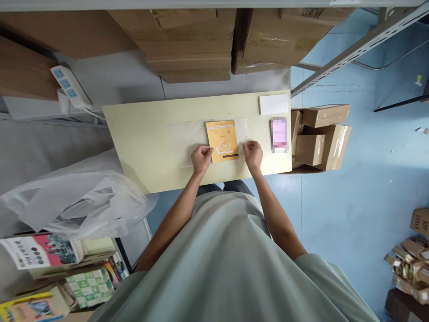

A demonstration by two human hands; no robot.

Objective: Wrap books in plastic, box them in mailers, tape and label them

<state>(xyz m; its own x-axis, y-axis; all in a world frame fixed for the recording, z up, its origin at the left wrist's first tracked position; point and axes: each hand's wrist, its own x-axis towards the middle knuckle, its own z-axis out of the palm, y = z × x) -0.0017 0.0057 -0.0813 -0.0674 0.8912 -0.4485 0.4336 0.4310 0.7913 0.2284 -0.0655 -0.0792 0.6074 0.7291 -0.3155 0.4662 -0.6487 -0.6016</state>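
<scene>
Head view: a thin, rectangular, yellow-orange paper-covered book (pixel 223 139) lies flat, cover up, near the middle of a pale yellow, rectangular tabletop (pixel 144 147); beneath it, and showing beyond its left and right sides, spreads a thin, see-through, film-like sheet (pixel 191 138); the bare left hand (pixel 201 158) is at the book's lower left edge, its thumb and fingers drawn in narrow, the tips right at the cover's border; the bare right hand (pixel 253 155) is just beyond the book's right edge, over the sheet's right margin, its thumb and fingertips likewise narrow and apart from the cover; the fingertips show too small to read, so I cannot tell whether either pinch has film, book or nothing in it.

Judging by this layout, the step in hand is setting the book in place on the sheet, which reaches out farther on the left than on the right; the next move seems to call for a light touch, one hand steadying the book against sliding, the other taking the film by its edge without creasing it; a flat, white, rectangular block (pixel 273 104) and a pink-and-purple, blurred-out rectangular item (pixel 279 134) lie at the tabletop's right end, the latter near the right hand but not touching it.
</scene>
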